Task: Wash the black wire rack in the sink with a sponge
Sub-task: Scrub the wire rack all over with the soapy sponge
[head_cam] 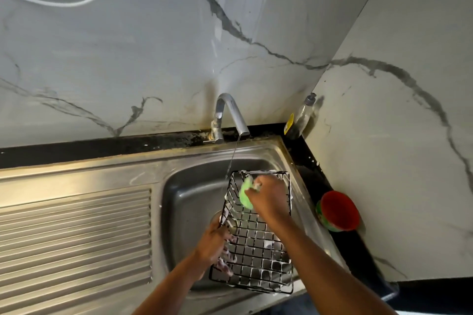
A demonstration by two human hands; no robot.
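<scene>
Rack (258, 245) lay tilted in the sink (184, 212), at lower centre-right of the frame, with its near end raised over the front rim. The left hand (215, 240) gripped its left edge, foamy fingers curled round the wire. The right hand (268, 199) was closed on a green sponge (246, 195) and pressed it onto the far half of the grid. The hands were apart, one at each end.

The likeliest slip was at the left hand. Soap on thin wire gives a poor hold, and a hard push from the sponge could twist the rack loose and drop it into the basin. The sponge could also catch on the wire crossings and tear. Water (231, 158) ran from the tap (230, 115) onto the rack's far left corner, so it might spatter off the wires. The raised near end might drip suds past the sink's front edge.

It was a black rectangular grid with low sides. It was wet, and white foam clung along many of the wires, thickest near the bottom edge.

A ribbed drainboard (76, 233) lay at the left. A bottle (302, 117) stood in the corner above, and a red bowl (337, 211) sat at the right.
</scene>
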